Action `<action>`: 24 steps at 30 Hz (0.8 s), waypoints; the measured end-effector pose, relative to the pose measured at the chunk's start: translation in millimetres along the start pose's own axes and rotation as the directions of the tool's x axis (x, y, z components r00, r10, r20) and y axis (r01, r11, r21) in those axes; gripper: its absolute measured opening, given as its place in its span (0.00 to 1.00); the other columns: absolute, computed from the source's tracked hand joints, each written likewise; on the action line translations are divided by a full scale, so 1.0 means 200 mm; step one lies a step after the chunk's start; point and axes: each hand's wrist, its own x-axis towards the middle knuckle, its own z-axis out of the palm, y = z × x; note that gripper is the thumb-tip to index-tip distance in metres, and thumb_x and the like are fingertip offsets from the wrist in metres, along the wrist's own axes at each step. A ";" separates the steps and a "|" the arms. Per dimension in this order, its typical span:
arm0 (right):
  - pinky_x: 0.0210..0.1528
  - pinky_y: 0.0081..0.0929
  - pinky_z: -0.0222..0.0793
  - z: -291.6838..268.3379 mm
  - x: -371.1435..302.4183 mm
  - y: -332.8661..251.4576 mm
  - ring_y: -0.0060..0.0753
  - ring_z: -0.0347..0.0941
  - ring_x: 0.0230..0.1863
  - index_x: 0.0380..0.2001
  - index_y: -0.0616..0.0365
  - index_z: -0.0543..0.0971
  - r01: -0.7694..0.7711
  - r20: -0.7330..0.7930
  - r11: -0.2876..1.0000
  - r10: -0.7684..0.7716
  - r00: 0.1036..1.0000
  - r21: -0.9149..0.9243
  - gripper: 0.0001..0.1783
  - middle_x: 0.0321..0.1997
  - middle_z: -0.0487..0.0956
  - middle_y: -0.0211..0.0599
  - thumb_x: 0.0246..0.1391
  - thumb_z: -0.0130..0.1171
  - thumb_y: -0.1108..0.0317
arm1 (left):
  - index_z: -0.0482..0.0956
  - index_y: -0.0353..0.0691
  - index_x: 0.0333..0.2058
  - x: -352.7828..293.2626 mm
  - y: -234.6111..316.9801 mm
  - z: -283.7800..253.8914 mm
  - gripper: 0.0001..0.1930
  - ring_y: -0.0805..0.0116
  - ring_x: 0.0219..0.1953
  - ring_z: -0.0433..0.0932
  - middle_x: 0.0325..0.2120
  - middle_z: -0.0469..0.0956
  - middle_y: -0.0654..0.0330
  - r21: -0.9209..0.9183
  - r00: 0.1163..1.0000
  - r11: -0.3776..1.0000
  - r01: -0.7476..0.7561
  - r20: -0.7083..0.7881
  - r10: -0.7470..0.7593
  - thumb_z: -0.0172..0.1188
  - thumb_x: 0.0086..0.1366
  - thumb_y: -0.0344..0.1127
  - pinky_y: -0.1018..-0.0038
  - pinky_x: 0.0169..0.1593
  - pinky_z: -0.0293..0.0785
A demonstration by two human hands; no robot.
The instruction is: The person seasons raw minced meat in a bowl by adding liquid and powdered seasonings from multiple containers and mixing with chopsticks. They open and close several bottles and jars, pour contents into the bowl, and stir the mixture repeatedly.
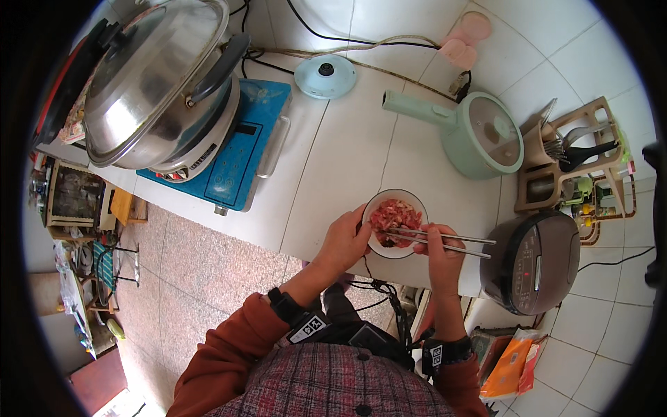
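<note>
Near the front edge of the white tiled counter stands a small white bowl with a dark rim. Pinkish-red chopped raw meat fills much of it, with a dark patch at the near side. Against the bowl's left side, my left hand is closed on the rim, its thumb toward me. My right hand, at the bowl's right, grips a pair of metal chopsticks. Their tips reach into the meat, and the other ends point right toward the rice cooker.
A large steel pot sits on a blue induction cooker at left. Behind the bowl are a pale blue kettle base and a green lidded saucepan. On the right stand a brown rice cooker and a utensil rack.
</note>
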 end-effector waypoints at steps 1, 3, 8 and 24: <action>0.26 0.18 0.73 -0.01 0.00 0.00 0.20 0.74 0.21 0.38 0.63 0.79 0.011 -0.017 1.000 -0.011 1.000 -0.017 0.12 0.30 0.79 0.33 0.65 0.54 0.64 | 0.71 0.35 0.54 0.00 0.00 0.00 0.19 0.63 0.19 0.79 0.28 0.73 0.50 -0.014 1.000 1.000 -0.012 -0.012 0.012 0.49 0.66 0.34 0.68 0.29 0.77; 0.26 0.17 0.71 -0.06 0.02 -0.02 0.19 0.73 0.21 0.39 0.63 0.79 0.014 -0.048 1.000 -0.015 0.999 -0.022 0.12 0.30 0.79 0.33 0.65 0.54 0.64 | 0.71 0.34 0.53 0.01 -0.01 0.00 0.19 0.63 0.19 0.79 0.27 0.73 0.50 0.007 1.000 1.000 -0.001 -0.005 0.001 0.49 0.66 0.34 0.68 0.29 0.77; 0.26 0.16 0.70 -0.11 0.02 0.02 0.17 0.72 0.21 0.39 0.63 0.80 -0.077 0.038 0.996 0.075 0.996 0.039 0.13 0.32 0.80 0.35 0.65 0.54 0.63 | 0.72 0.33 0.53 0.02 -0.03 0.00 0.19 0.63 0.20 0.79 0.27 0.73 0.50 0.034 0.999 0.999 -0.040 -0.008 0.040 0.50 0.65 0.33 0.68 0.30 0.76; 0.31 0.24 0.78 -0.15 0.01 -0.08 0.24 0.75 0.24 0.37 0.65 0.77 -0.009 -0.195 0.997 0.025 0.981 0.082 0.14 0.30 0.78 0.38 0.64 0.53 0.62 | 0.70 0.36 0.56 0.00 -0.01 -0.02 0.20 0.65 0.21 0.80 0.30 0.73 0.52 -0.031 1.000 1.000 0.006 0.025 -0.006 0.51 0.66 0.34 0.71 0.28 0.77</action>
